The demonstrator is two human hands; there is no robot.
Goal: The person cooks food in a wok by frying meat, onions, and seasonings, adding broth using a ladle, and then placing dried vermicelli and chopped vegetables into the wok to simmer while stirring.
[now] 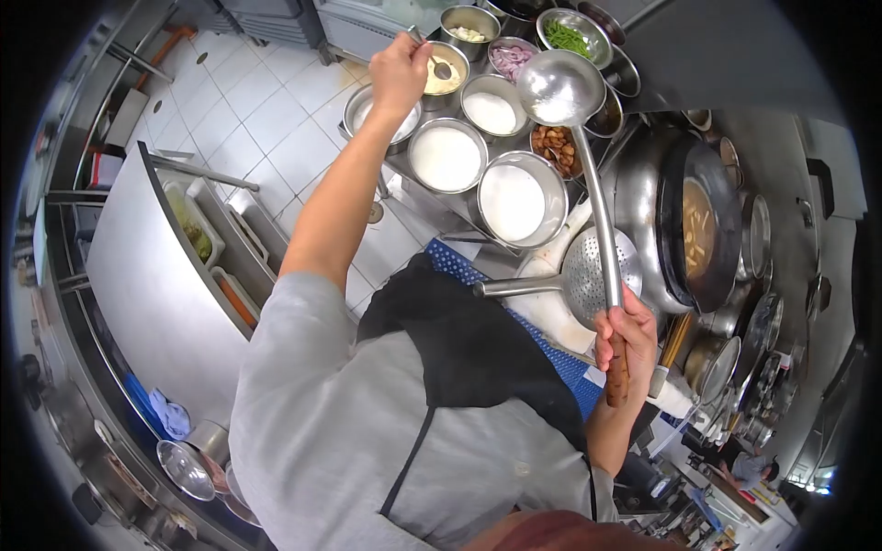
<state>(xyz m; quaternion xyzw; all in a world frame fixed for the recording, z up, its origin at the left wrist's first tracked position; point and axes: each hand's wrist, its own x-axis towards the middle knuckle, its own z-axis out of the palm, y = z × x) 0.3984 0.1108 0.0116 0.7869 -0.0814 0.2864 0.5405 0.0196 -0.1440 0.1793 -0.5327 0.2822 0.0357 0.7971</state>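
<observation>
My left hand (399,77) is closed round the handle of a small spoon (443,70), whose bowl is in a round tin of pale yellow powder (447,84). In my right hand (628,336), a long ladle (562,88) is gripped by its wooden handle. The ladle's metal bowl hangs over the containers, near a bowl of chopped green vegetable (568,39) and a tin of chopped purple onion (511,61). Below the ladle's shaft lies a perforated strainer (588,286) with a metal handle. Tins of white granules (446,158) stand between my arms.
To the right, a wok (703,230) holds liquid with pale pieces. A tin of brown chunks (555,147) sits beside the white ones. At left is a steel counter (152,266) with food trays (195,220). Another person (749,468) is far off at lower right.
</observation>
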